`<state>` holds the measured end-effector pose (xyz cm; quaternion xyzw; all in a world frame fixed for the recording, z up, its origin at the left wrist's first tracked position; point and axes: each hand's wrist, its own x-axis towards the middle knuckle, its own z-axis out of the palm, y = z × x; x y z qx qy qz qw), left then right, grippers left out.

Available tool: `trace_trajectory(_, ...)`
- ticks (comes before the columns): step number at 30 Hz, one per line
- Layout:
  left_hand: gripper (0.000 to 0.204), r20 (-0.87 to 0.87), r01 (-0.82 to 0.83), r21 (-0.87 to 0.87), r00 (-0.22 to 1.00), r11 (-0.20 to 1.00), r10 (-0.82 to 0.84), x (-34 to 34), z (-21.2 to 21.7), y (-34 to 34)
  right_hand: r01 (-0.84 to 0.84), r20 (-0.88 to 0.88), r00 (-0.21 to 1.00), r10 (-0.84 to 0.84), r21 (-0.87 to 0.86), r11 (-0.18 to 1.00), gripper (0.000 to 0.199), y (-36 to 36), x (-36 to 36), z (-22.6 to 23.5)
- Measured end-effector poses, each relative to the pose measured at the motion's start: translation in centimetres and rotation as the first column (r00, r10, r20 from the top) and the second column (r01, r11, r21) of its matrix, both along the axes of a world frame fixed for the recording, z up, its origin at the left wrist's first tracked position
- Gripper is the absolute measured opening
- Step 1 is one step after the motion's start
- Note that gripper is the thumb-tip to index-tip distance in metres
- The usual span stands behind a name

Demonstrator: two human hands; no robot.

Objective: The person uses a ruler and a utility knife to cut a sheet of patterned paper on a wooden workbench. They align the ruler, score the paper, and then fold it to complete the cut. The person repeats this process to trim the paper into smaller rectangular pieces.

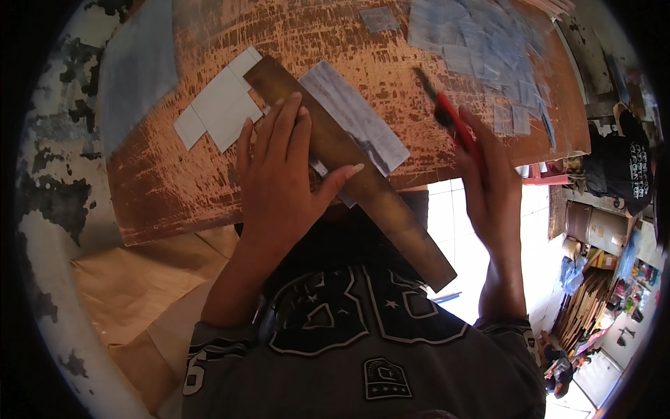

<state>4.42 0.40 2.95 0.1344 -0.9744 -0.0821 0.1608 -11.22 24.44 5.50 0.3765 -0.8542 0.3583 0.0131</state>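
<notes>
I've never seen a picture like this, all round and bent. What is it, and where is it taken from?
No machine at work here: these are a person's own bare hands. A wide fisheye camera on their head looks down, so straight edges curve. The left hand rests on a long, flat brown bar; the right hand holds a red tool with a dark, narrow tip. On the scratched table lie a grey strip, white pieces and many bluish-grey pieces.

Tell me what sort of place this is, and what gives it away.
Probably a small cutting workshop: the worktable is heavily scratched, grey cut pieces lie heaped on it, and the left hand rests on a long straightedge while the right hand holds a red cutter.
</notes>
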Motion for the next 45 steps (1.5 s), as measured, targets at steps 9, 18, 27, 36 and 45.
trace_trajectory(9, 0.086, 0.041, 0.019, 0.025, 0.999, 0.999, -0.020, -0.2, 0.2, -0.2, -0.224, 0.221, 0.954, 0.202, 0.080, 0.971, 0.055, 1.6, 5.4, 2.7)
trace_trajectory(18, 0.087, 0.022, 0.020, 0.010, 1.000, 1.000, -0.020, -0.2, 0.0, -0.1, -0.235, 0.210, 0.956, 0.206, 0.123, 0.964, 0.053, 0.7, 5.4, 3.0)
trace_trajectory(27, 0.087, 0.039, 0.015, -0.001, 0.999, 1.000, -0.015, -0.3, 0.0, 0.0, -0.250, 0.223, 0.951, 0.213, 0.152, 0.956, 0.058, 0.6, 5.6, 3.2)
trace_trajectory(36, 0.089, 0.041, 0.013, -0.019, 0.999, 1.000, -0.012, -0.3, -0.2, 0.0, -0.276, 0.253, 0.947, 0.199, 0.319, 0.907, 0.060, 1.8, 6.4, 4.4)
trace_trajectory(45, 0.087, 0.034, 0.018, -0.017, 0.999, 1.000, -0.018, -0.3, -0.2, 0.0, -0.258, 0.268, 0.949, 0.165, 0.360, 0.897, 0.061, 4.4, 7.5, 4.5)
